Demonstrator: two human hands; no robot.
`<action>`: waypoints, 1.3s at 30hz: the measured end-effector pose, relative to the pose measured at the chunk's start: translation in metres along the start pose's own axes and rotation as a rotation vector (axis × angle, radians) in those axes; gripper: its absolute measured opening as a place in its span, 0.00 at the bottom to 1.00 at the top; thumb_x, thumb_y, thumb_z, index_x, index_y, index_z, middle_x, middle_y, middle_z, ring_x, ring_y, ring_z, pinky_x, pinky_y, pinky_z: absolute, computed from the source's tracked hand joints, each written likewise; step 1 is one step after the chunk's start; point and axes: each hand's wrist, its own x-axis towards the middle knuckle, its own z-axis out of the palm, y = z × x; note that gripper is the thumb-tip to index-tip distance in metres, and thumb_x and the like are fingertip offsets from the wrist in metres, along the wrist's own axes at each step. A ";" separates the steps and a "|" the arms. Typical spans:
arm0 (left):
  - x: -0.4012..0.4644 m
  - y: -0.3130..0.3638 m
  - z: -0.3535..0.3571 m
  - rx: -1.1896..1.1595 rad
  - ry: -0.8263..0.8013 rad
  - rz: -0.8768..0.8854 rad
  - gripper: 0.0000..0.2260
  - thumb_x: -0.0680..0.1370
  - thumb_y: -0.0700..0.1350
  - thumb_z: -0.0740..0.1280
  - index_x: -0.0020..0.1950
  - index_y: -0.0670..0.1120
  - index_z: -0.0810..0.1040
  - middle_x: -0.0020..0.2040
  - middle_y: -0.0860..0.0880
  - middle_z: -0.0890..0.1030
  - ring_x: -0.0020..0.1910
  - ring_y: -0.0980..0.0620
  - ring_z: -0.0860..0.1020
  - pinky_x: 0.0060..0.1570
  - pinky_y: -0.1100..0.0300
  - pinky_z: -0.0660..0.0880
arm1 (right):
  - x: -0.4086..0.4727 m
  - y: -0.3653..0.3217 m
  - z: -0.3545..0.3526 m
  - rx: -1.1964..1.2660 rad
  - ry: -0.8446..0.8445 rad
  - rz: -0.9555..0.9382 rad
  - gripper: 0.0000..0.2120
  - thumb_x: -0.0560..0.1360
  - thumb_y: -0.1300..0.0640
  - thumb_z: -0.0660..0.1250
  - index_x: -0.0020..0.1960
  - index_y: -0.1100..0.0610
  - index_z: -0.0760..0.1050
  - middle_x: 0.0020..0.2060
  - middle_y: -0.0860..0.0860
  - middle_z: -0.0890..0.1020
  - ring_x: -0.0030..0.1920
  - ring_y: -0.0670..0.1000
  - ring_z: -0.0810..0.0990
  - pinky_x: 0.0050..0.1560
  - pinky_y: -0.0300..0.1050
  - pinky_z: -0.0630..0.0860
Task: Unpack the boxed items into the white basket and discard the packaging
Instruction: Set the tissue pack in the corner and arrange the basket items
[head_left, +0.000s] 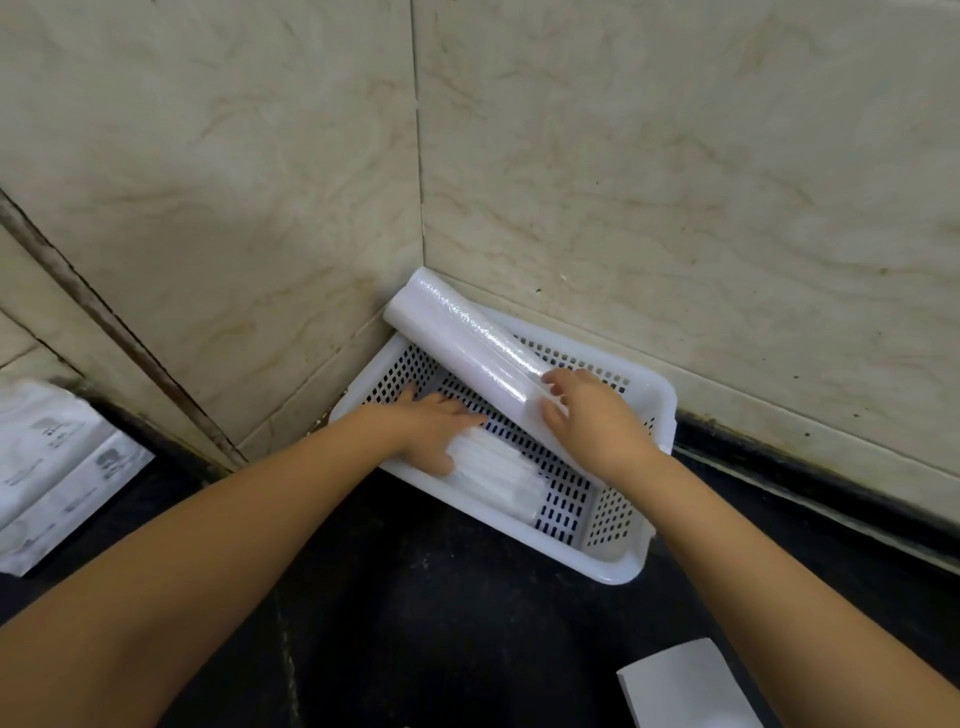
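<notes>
The white basket (618, 558) sits on a dark, near-black table (415, 623), pushed into the corner where two beige marbled wall panels (675, 156) meet – the corner lies straight beyond both hands. The basket walls and floor are perforated with slots.

The left hand (436, 426) lies flat, fingers extended and together, pressing on a bundle of white wrapped items (498, 473) on the basket floor; it grips nothing. The right hand (592, 421), just right of the left, is closed around the near end of a long white roll (467, 338) in glossy clear film. The roll is tilted – its far end rests against the wall corner, above the basket's far rim.

Well left of the left hand, white printed packages (57, 467) lie at the table edge beside a dark, stained wall joint. Near the right forearm, below the basket, a flat white box (685, 686) rests on the table
</notes>
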 end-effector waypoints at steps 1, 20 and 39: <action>0.001 0.002 -0.002 0.009 -0.009 -0.016 0.35 0.72 0.51 0.61 0.75 0.56 0.47 0.76 0.46 0.53 0.75 0.43 0.47 0.70 0.35 0.39 | 0.002 -0.002 0.006 -0.073 -0.012 -0.014 0.20 0.78 0.50 0.60 0.67 0.56 0.67 0.60 0.55 0.75 0.56 0.55 0.76 0.55 0.50 0.75; 0.010 0.031 -0.051 -0.059 0.736 0.165 0.25 0.75 0.37 0.60 0.72 0.44 0.63 0.73 0.43 0.65 0.73 0.44 0.60 0.73 0.45 0.53 | 0.028 0.017 -0.038 0.171 0.332 -0.049 0.25 0.75 0.53 0.66 0.69 0.58 0.65 0.60 0.56 0.69 0.51 0.47 0.67 0.55 0.36 0.63; -0.015 0.034 0.000 0.112 0.716 0.005 0.28 0.74 0.37 0.56 0.74 0.47 0.58 0.57 0.43 0.69 0.57 0.43 0.67 0.61 0.50 0.61 | 0.040 0.016 0.013 0.072 0.013 0.064 0.25 0.77 0.53 0.63 0.72 0.59 0.64 0.68 0.56 0.67 0.65 0.57 0.71 0.66 0.48 0.68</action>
